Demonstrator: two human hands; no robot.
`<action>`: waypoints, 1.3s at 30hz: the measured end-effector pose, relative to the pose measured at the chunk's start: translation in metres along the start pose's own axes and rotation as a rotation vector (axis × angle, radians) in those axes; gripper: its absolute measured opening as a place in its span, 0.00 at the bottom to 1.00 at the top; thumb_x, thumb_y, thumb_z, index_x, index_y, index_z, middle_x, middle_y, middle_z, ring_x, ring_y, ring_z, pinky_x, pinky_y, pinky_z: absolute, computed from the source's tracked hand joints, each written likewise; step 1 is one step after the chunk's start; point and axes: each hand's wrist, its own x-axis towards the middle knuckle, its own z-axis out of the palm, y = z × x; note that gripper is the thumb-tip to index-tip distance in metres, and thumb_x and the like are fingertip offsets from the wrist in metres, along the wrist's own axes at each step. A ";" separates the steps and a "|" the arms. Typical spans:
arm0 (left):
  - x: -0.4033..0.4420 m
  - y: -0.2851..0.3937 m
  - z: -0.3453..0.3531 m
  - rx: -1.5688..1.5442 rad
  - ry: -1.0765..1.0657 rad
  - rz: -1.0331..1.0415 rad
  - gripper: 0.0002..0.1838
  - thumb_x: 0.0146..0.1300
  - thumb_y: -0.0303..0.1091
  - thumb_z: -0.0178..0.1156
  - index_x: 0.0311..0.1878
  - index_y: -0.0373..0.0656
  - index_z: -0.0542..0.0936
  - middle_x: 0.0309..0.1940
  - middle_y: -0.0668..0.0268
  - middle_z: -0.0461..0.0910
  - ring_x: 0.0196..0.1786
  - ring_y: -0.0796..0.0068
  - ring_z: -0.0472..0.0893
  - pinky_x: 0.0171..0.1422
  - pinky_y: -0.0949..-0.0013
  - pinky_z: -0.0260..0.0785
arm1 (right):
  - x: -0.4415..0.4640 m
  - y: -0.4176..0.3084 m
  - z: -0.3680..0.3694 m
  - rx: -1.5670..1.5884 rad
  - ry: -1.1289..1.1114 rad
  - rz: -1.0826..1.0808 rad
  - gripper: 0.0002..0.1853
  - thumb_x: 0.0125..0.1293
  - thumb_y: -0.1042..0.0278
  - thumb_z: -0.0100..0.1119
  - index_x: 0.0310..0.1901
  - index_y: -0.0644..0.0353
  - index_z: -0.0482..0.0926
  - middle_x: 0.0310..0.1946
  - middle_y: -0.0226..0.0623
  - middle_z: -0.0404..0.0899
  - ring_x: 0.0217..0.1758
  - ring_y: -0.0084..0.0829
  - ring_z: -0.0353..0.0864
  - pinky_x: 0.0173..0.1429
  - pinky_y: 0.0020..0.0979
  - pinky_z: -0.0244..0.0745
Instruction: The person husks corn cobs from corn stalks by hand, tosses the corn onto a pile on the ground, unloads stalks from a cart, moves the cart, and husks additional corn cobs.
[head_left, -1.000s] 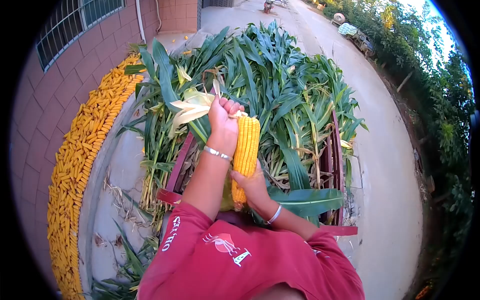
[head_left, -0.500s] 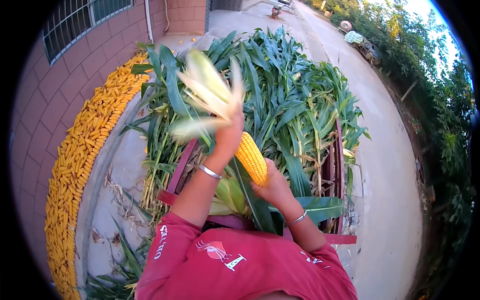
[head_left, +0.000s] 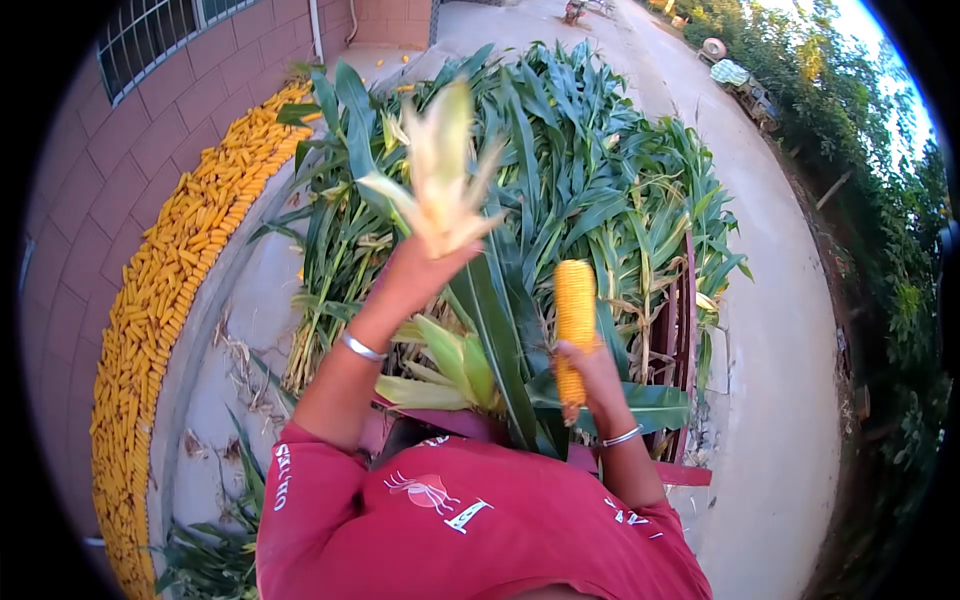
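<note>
In the head view, the person's right hand [head_left: 597, 372] holds a bare, golden-yellow, cylindrical corn cob [head_left: 575, 300], raised in front of the body over the near right part of the stalk heap. Its grip is clamped round the nearer half of the cob. The long axis runs near to far, almost straight: the blunt, rounded end points far, and the narrower, brownish tip points near, toward the person. Tight rows of smooth kernels give the surface a fine, beaded texture.

To the left, the left hand [head_left: 420, 280] is clamped on a pale cream-and-green, papery corn husk [head_left: 445, 175]; the exact finger placement is hidden. The husk's strips fan out toward the far side, blurred at the edges. The two hands are well apart. Each wrist wears a silver metal bracelet [head_left: 362, 348].

Near the body, between the forearms, lies a plump, light-green leafy husk bundle [head_left: 465, 365], with a broad dark-green leaf just to its right. Beyond spreads a large heap of long, ribbed green corn stalks [head_left: 560, 150], edged on the right by dark-red metal rails [head_left: 688, 330]. On the far left, a curved bank of yellow cobs [head_left: 185, 260] lies along a pinkish block wall [head_left: 120, 185].
</note>
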 end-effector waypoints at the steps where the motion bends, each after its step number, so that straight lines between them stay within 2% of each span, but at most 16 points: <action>1: -0.006 -0.031 -0.012 -0.007 0.007 -0.088 0.27 0.58 0.43 0.66 0.58 0.39 0.75 0.47 0.63 0.80 0.49 0.72 0.78 0.54 0.68 0.69 | -0.004 -0.001 -0.013 0.013 0.062 0.011 0.20 0.60 0.64 0.65 0.50 0.60 0.69 0.31 0.33 0.76 0.30 0.26 0.79 0.33 0.27 0.76; 4: -0.026 -0.142 -0.043 0.085 -0.054 0.119 0.31 0.54 0.43 0.69 0.58 0.36 0.73 0.39 0.64 0.78 0.37 0.73 0.76 0.42 0.68 0.70 | -0.021 -0.004 -0.028 0.110 0.129 -0.048 0.17 0.63 0.66 0.63 0.49 0.60 0.69 0.32 0.33 0.76 0.30 0.26 0.78 0.34 0.27 0.76; 6: -0.046 -0.153 -0.053 0.300 -0.105 0.186 0.33 0.52 0.44 0.69 0.58 0.36 0.73 0.41 0.60 0.80 0.40 0.65 0.79 0.46 0.64 0.70 | -0.030 -0.008 -0.024 0.164 0.093 -0.061 0.20 0.64 0.65 0.61 0.53 0.61 0.67 0.35 0.35 0.76 0.33 0.28 0.79 0.37 0.28 0.77; 8: -0.052 -0.128 -0.063 0.939 -0.287 -0.338 0.37 0.53 0.47 0.67 0.64 0.42 0.69 0.55 0.51 0.77 0.57 0.55 0.77 0.63 0.60 0.67 | -0.031 -0.011 -0.016 0.186 0.060 -0.078 0.21 0.65 0.65 0.60 0.55 0.61 0.67 0.36 0.36 0.76 0.34 0.28 0.80 0.38 0.29 0.77; 11: -0.048 -0.097 -0.037 0.592 0.068 0.171 0.36 0.57 0.50 0.64 0.64 0.38 0.68 0.53 0.51 0.78 0.56 0.56 0.78 0.60 0.60 0.69 | -0.031 -0.017 0.009 0.204 -0.005 -0.128 0.22 0.68 0.64 0.56 0.59 0.61 0.65 0.40 0.38 0.76 0.37 0.30 0.80 0.40 0.30 0.78; 13: -0.057 -0.042 -0.009 0.213 -0.263 0.074 0.30 0.63 0.47 0.59 0.60 0.32 0.71 0.54 0.51 0.77 0.55 0.64 0.79 0.61 0.64 0.67 | -0.026 -0.022 0.029 0.232 0.014 -0.162 0.22 0.70 0.63 0.52 0.62 0.61 0.63 0.42 0.39 0.76 0.38 0.30 0.80 0.40 0.30 0.78; 15: -0.069 -0.031 0.029 -0.113 -0.529 -0.036 0.34 0.64 0.43 0.61 0.68 0.36 0.62 0.55 0.52 0.76 0.56 0.67 0.78 0.61 0.65 0.67 | -0.019 -0.019 0.039 0.209 -0.085 -0.149 0.26 0.72 0.63 0.49 0.67 0.64 0.57 0.52 0.43 0.73 0.50 0.34 0.78 0.51 0.32 0.76; 17: -0.085 -0.036 0.074 -0.500 -0.572 -0.047 0.37 0.63 0.37 0.63 0.70 0.40 0.54 0.46 0.58 0.78 0.46 0.69 0.80 0.50 0.68 0.73 | -0.017 -0.016 0.058 -0.169 0.022 -0.425 0.31 0.74 0.61 0.46 0.71 0.67 0.50 0.61 0.46 0.66 0.64 0.37 0.68 0.66 0.34 0.64; 22: -0.093 -0.050 0.059 -0.744 -0.343 -0.189 0.34 0.59 0.30 0.64 0.64 0.41 0.56 0.33 0.68 0.72 0.28 0.80 0.74 0.29 0.76 0.67 | -0.024 -0.021 0.053 -0.356 -0.248 -0.316 0.28 0.74 0.60 0.42 0.70 0.66 0.56 0.68 0.45 0.61 0.70 0.35 0.61 0.71 0.35 0.56; 24: -0.097 -0.058 0.020 -0.676 -0.417 -0.317 0.28 0.57 0.30 0.64 0.59 0.42 0.61 0.28 0.71 0.70 0.23 0.85 0.70 0.24 0.80 0.61 | -0.030 -0.003 0.021 -0.404 -0.124 -0.331 0.23 0.72 0.65 0.46 0.63 0.68 0.66 0.62 0.45 0.70 0.65 0.34 0.68 0.67 0.33 0.61; 25: -0.098 -0.057 -0.004 -0.669 -0.390 -0.313 0.28 0.57 0.30 0.64 0.59 0.42 0.61 0.28 0.71 0.70 0.23 0.85 0.70 0.24 0.80 0.61 | -0.035 0.011 -0.001 -0.368 -0.032 -0.250 0.18 0.71 0.66 0.48 0.57 0.69 0.72 0.52 0.43 0.77 0.56 0.31 0.74 0.62 0.30 0.67; 27: -0.103 -0.059 -0.041 -0.270 -0.711 -0.470 0.26 0.57 0.33 0.64 0.56 0.42 0.65 0.27 0.72 0.71 0.23 0.86 0.70 0.23 0.79 0.60 | -0.050 0.037 -0.045 -0.408 0.104 -0.115 0.10 0.68 0.68 0.54 0.40 0.68 0.78 0.33 0.34 0.79 0.37 0.24 0.76 0.47 0.25 0.71; 30: -0.108 -0.094 -0.072 -0.486 -0.802 -0.650 0.27 0.57 0.35 0.65 0.57 0.41 0.67 0.29 0.71 0.74 0.23 0.87 0.70 0.23 0.80 0.60 | -0.084 0.074 -0.088 -0.602 0.098 -0.042 0.08 0.66 0.68 0.56 0.36 0.66 0.78 0.30 0.33 0.78 0.34 0.23 0.76 0.43 0.25 0.72; 33: -0.092 -0.086 -0.133 -0.645 -0.359 -0.676 0.19 0.59 0.42 0.63 0.49 0.42 0.74 0.28 0.69 0.74 0.25 0.83 0.70 0.27 0.79 0.61 | -0.090 0.105 -0.096 -0.655 0.077 0.128 0.07 0.66 0.70 0.56 0.37 0.67 0.77 0.33 0.34 0.77 0.38 0.24 0.76 0.46 0.25 0.71; 37: -0.062 -0.159 -0.315 -0.822 0.747 0.016 0.18 0.67 0.41 0.52 0.55 0.40 0.72 0.44 0.60 0.76 0.44 0.72 0.76 0.53 0.70 0.69 | -0.085 0.122 -0.087 -0.654 0.094 0.175 0.07 0.67 0.71 0.54 0.42 0.66 0.76 0.38 0.34 0.76 0.43 0.26 0.75 0.50 0.26 0.69; 39: -0.086 -0.165 -0.372 -1.047 1.208 0.159 0.19 0.70 0.42 0.49 0.57 0.41 0.70 0.48 0.58 0.76 0.51 0.68 0.77 0.61 0.66 0.69 | -0.084 0.125 -0.088 -0.648 0.097 0.173 0.08 0.68 0.71 0.52 0.44 0.66 0.75 0.40 0.35 0.75 0.45 0.27 0.74 0.52 0.26 0.68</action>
